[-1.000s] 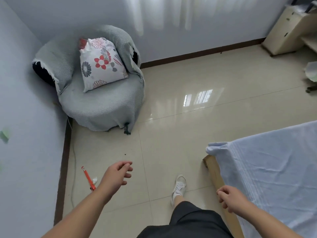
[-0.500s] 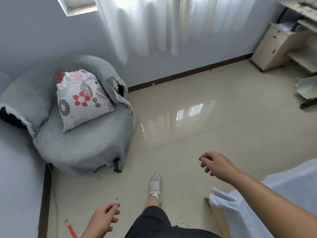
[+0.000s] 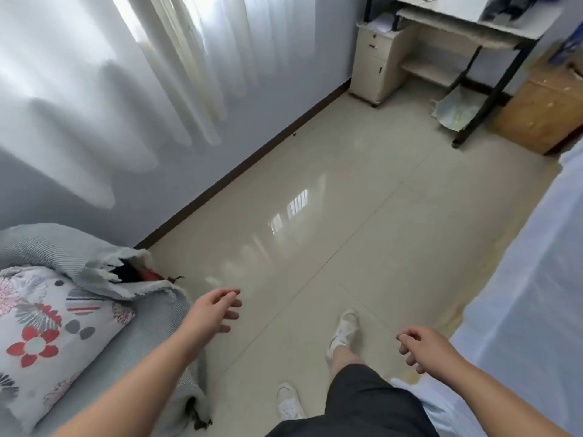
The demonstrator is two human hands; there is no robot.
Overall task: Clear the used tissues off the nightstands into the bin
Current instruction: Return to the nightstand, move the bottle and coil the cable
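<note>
The left hand [image 3: 217,313] and the right hand [image 3: 422,351], just beside the bed [image 3: 520,294], hang loose and hold nothing. No tissues show (maybe they lie on the wooden cabinet [image 3: 542,115] past the bed), so the person could miss some or bump the bed.
</note>
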